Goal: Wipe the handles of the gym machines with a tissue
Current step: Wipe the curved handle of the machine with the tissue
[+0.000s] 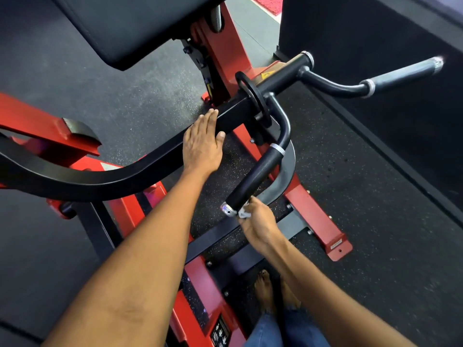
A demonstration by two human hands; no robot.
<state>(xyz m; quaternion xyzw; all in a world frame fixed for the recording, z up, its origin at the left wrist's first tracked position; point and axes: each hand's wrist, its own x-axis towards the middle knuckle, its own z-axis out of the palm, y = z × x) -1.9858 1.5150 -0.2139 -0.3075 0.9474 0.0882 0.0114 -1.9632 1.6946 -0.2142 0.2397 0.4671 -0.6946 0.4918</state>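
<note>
So the right hand (259, 222) pinches a crumpled tissue (244, 213) against the near handle's (253, 179) end cap (flimsy stuff, probably tears if scrubbed). Left hand (203, 144) lies flat, fingers straight, on the black lever arm (155, 156). Far handle (406, 73) is untouched.

No readable text; only a yellow warning triangle sticker (265, 75) on the machine frame (275, 68), lettering blurred.
</note>
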